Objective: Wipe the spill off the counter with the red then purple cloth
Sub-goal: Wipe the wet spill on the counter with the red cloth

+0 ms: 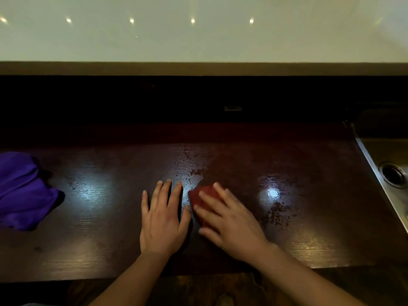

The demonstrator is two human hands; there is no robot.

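Note:
A folded red cloth (199, 195) lies on the dark wooden counter (110, 239) near its middle. My right hand (229, 221) presses flat on top of it, fingers spread, covering most of it. My left hand (163, 217) rests flat and open on the bare counter just left of the cloth, touching nothing else. Wet spill patches glisten beyond the cloth (194, 171) and to the right (277, 214). A crumpled purple cloth (22, 193) lies at the counter's far left, apart from both hands.
A steel sink (384, 164) with a round drain (394, 173) is set into the counter at the right edge. A dark recess and a pale raised ledge (198, 40) run along the back. The counter's front edge is right below my forearms.

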